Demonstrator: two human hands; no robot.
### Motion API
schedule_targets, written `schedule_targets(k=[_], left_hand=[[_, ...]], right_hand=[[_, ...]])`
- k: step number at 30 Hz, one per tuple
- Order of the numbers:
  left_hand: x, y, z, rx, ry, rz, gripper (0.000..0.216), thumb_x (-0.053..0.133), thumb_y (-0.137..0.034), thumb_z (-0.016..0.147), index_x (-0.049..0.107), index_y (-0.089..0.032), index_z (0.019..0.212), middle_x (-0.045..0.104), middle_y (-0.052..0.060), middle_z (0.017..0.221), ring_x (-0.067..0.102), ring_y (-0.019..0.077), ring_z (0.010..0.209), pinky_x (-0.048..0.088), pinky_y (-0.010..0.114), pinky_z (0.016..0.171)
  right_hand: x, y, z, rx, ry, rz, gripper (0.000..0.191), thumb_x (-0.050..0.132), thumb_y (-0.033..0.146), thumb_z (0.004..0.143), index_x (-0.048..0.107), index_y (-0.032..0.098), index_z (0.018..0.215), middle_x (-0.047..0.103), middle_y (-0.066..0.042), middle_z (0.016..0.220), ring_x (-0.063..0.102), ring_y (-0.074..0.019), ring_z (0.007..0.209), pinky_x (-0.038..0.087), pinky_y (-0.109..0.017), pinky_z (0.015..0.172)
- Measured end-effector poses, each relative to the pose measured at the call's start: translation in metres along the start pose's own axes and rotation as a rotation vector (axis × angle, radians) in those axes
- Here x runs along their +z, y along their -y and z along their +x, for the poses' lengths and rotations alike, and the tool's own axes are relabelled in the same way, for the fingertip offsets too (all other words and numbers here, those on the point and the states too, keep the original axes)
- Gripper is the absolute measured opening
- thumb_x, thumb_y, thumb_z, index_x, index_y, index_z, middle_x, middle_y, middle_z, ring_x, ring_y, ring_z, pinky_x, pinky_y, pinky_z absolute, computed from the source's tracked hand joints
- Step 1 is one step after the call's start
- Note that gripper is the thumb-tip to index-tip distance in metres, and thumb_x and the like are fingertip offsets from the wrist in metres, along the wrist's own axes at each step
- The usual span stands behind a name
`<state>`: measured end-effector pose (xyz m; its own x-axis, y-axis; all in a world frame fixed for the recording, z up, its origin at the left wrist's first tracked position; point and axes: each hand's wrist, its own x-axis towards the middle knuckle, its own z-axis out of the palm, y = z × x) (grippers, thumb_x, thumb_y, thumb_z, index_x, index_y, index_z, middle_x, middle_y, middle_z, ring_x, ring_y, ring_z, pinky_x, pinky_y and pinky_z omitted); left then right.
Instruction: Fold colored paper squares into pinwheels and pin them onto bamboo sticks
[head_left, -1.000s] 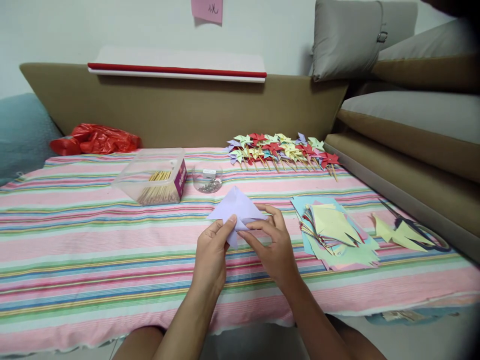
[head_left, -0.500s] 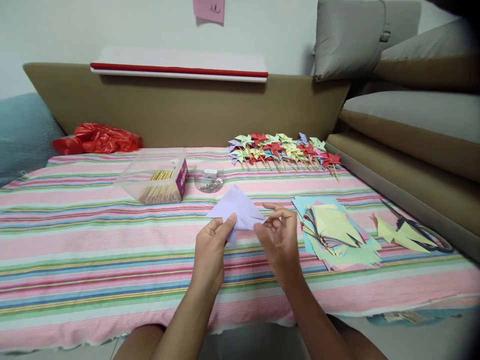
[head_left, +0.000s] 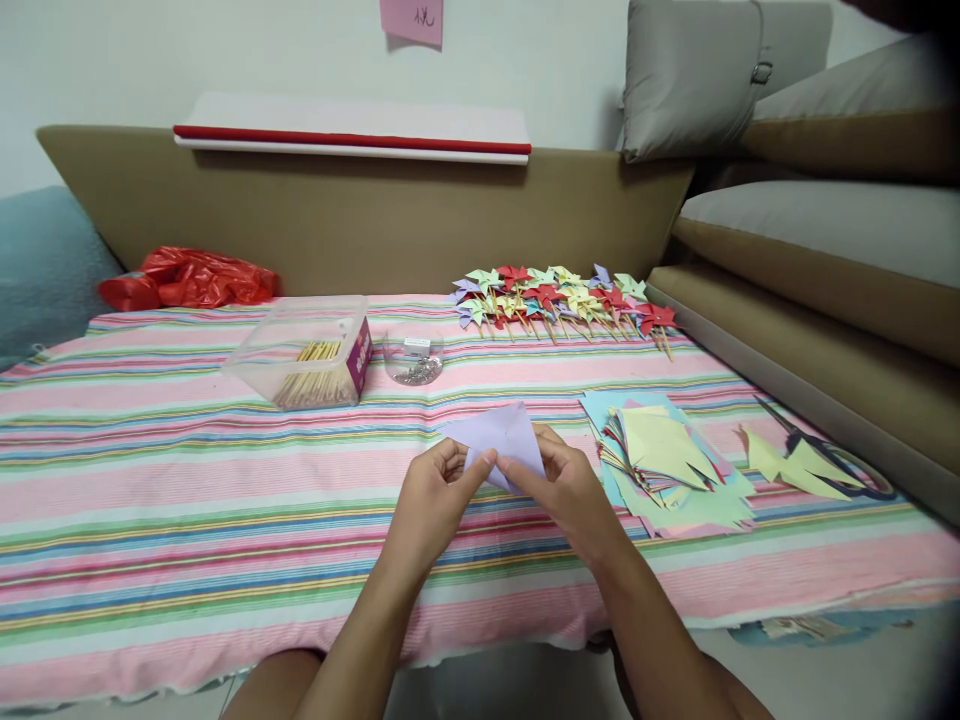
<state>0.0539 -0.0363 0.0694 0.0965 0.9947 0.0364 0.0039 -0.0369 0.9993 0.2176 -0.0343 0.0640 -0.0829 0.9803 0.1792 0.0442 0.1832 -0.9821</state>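
A sheet of lilac paper (head_left: 504,432) is held up over the striped cloth, between both hands. My left hand (head_left: 442,490) pinches its lower left edge, the thumb on top and the fingers curled beneath. On the right side, my right hand (head_left: 564,488) grips the same paper, its thumb tip almost meeting the left thumb. Part of the paper is hidden behind the fingers. Right of my hands lies a stack of cut coloured paper (head_left: 664,450), pale yellow on top. Farther right, scissors (head_left: 847,465) rest beside yellow paper pieces (head_left: 795,465).
Finished paper pinwheels (head_left: 559,295) on sticks lie at the back right. A clear box of wooden sticks (head_left: 315,385) and a round clear container of small metal pieces (head_left: 418,372) stand left of centre. A red plastic bag (head_left: 195,278) lies back left; stacked cushions (head_left: 817,230) border the right.
My right hand has closed on the lilac paper's right side. The paper has turned and shifted slightly right and down, and both thumbs have come together on it.
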Motion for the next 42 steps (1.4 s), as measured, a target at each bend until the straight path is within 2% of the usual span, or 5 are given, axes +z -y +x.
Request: schedule_targets(k=[8,11,15,27,42], left_hand=[[-0.006,-0.005,0.002,-0.060,0.079,0.051,0.036,0.074,-0.047,0.081,0.056,-0.019,0.067,0.044,-0.006,0.061,0.039,0.0104,0.056,0.028,0.025,0.053],[-0.002,-0.007,0.003,-0.065,-0.011,-0.127,0.030,0.077,-0.045,0.079,0.067,-0.019,0.091,0.066,0.001,0.083,0.060,0.0153,0.077,0.043,0.025,0.069],[0.008,-0.006,0.002,-0.077,-0.083,-0.284,0.044,0.082,-0.039,0.075,0.067,-0.020,0.112,0.071,0.008,0.113,0.064,0.0223,0.109,0.048,0.030,0.091],[0.025,-0.002,0.000,0.051,-0.309,-0.409,0.021,0.079,-0.034,0.080,0.073,-0.019,0.094,0.072,0.002,0.090,0.064,0.0146,0.087,0.050,0.024,0.080],[0.031,-0.005,0.007,0.040,-0.373,-0.569,0.019,0.080,-0.031,0.078,0.068,-0.017,0.073,0.062,-0.002,0.075,0.055,0.0115,0.075,0.045,0.021,0.068]], right_hand=[[-0.001,-0.001,-0.001,0.019,0.039,-0.024,0.017,0.071,0.031,0.082,0.079,0.021,0.093,0.067,-0.007,0.116,0.064,-0.0267,0.106,0.053,-0.034,0.085],[0.008,-0.006,0.001,0.084,-0.111,0.169,0.023,0.074,0.035,0.080,0.077,0.021,0.098,0.072,-0.006,0.108,0.065,-0.0260,0.102,0.052,-0.035,0.086],[0.028,-0.008,0.006,0.163,-0.370,0.580,0.027,0.079,0.037,0.076,0.075,0.021,0.097,0.076,-0.004,0.099,0.066,-0.0235,0.100,0.051,-0.034,0.089],[0.078,0.002,0.017,0.144,-0.362,0.838,0.020,0.077,0.031,0.079,0.075,0.020,0.095,0.077,-0.002,0.096,0.068,-0.0175,0.091,0.054,-0.028,0.081],[0.065,0.001,0.010,0.094,-0.295,0.635,0.030,0.076,0.034,0.082,0.070,0.020,0.108,0.076,-0.004,0.108,0.068,-0.0222,0.104,0.054,-0.034,0.091]])
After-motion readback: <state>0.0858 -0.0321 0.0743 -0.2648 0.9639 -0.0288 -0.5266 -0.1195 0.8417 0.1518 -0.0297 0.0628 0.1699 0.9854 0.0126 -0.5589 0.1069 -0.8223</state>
